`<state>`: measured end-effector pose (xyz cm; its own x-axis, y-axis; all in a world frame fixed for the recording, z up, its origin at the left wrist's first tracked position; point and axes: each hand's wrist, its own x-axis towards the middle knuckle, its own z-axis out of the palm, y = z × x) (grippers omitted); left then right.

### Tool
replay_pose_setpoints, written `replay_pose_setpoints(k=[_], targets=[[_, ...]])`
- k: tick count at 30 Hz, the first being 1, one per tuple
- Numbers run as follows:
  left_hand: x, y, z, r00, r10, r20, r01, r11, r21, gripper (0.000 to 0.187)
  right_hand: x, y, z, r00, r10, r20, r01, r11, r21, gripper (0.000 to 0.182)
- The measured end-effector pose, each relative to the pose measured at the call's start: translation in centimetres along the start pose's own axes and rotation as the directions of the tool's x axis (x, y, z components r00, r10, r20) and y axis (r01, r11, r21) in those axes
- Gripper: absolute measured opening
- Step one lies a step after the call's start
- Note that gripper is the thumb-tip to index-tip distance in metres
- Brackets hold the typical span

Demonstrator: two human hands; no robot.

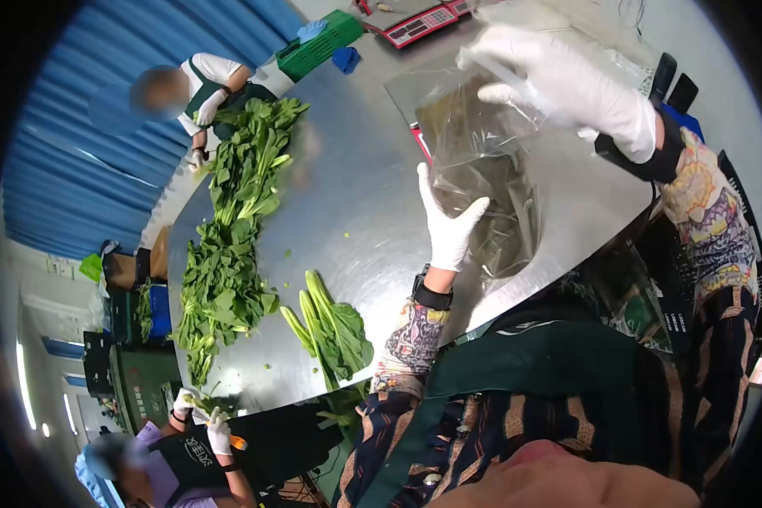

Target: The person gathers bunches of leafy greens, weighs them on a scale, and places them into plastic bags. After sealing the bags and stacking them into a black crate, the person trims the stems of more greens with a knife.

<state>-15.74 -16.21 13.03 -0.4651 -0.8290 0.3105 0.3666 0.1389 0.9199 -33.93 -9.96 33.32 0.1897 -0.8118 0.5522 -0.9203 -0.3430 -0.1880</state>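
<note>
Bag of clear plastic (pixel 501 203) is grasped by my white-gloved right hand (pixel 567 80), touching my open white-gloved left hand (pixel 450 230) near the silver metal tabletop's (pixel 330 224) near edge.

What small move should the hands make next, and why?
Probably spread the bag wider with the right hand, the left hand steadying it. Its film looks creased and slack, the right hand is at its upper part and the left, thumb spread, lower down. The nearest greens lie loose on the table.
</note>
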Motion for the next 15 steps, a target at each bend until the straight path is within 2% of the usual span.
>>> replay_pose_setpoints(k=[2, 3, 4, 5, 6, 7, 9, 10, 11, 14, 15], targets=[[0.0, -0.5, 0.3, 0.994, 0.099, 0.046, -0.101, 0.993, 0.055, 0.098, 1.1, 0.1, -0.1, 0.963, -0.225, -0.149, 0.195, 0.962, -0.192, 0.035], [0.4, -1.2, 0.0, 0.989, 0.127, 0.075, -0.138, 0.973, 0.182, 0.096, -0.2, -0.5, -3.8, 0.968, -0.213, 0.132, 0.25, 0.786, -0.565, 0.045], [0.5, -1.2, 0.0, 0.99, 0.111, 0.082, -0.125, 0.975, 0.182, 0.096, -0.2, -0.3, -3.3, 0.971, -0.199, 0.135, 0.24, 0.793, -0.56, 0.045], [0.6, -0.8, 0.3, 0.992, 0.095, 0.087, -0.108, 0.981, 0.161, 0.096, 0.3, 0.0, -2.8, 0.999, 0.03, 0.044, -0.017, 0.961, -0.275, 0.04], [0.7, -0.7, 0.5, 0.993, 0.078, 0.093, -0.091, 0.986, 0.141, 0.096, 0.3, 0.2, -2.5, 0.961, 0.276, 0.028, -0.277, 0.959, 0.054, 0.035], [0.8, -1.3, 0.2, 0.986, 0.131, 0.103, -0.153, 0.957, 0.246, 0.1, 0.0, 0.3, -2.8, 0.943, 0.333, 0.004, -0.329, 0.93, 0.165, 0.035], [1.0, -1.5, 0.3, 0.984, 0.112, 0.139, -0.139, 0.97, 0.199, 0.103, -0.1, 0.3, -4.7, 0.943, 0.327, -0.054, -0.3, 0.912, 0.28, 0.034], [1.1, -1.1, 0.4, 0.978, 0.113, 0.175, -0.14, 0.978, 0.153, 0.105, -0.1, -0.4, -5.5, 0.935, 0.344, -0.088, -0.286, 0.877, 0.386, 0.034], [1.1, -0.7, 0.6, 0.984, 0.05, 0.172, -0.064, 0.995, 0.079, 0.11, -0.1, -0.7, -6.6, 0.927, 0.356, -0.116, -0.265, 0.843, 0.467, 0.033], [2.1, -0.7, 1.0, 0.985, 0.046, 0.165, -0.044, 0.999, -0.014, 0.11, 0.0, -1.4, -10.2, 0.905, 0.389, -0.171, -0.169, 0.699, 0.695, 0.032], [3.0, -1.2, 0.9, 0.98, 0.158, 0.121, -0.186, 0.943, 0.275, 0.106, 0.1, -1.8, -11.0, 0.897, 0.395, -0.2, -0.123, 0.657, 0.744, 0.032]])
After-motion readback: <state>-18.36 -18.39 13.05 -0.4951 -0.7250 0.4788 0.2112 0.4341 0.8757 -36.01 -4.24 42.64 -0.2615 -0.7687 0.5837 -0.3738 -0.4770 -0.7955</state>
